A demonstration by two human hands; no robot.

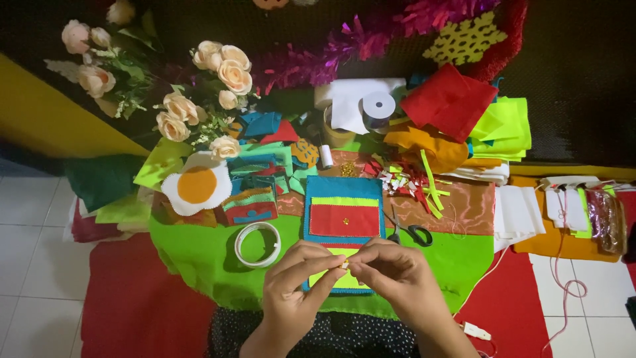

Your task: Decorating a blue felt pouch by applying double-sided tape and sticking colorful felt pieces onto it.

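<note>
Hands: left hand (297, 275) and right hand (392, 268) meet fingertip to fingertip, pinched together on a tiny pale bead (344, 264), held close for fine control.
Landmark: blue felt panel with red and yellow-green patches (344, 215) lies directly under the bead.
Scissors: black-handled scissors (409, 230) just right of the panel, within reach.
Tape: white tape roll (258, 244) just left of it.

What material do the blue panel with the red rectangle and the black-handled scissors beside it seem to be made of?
The blue panel looks like felt: matte, soft and flat, with small stitches visible along its edges. The scissors seem to have plastic handles, black and smooth, and metal blades, though the blades are too small to judge well. Both hands, the left hand and the right hand, pinch something tiny above the panel.
</note>
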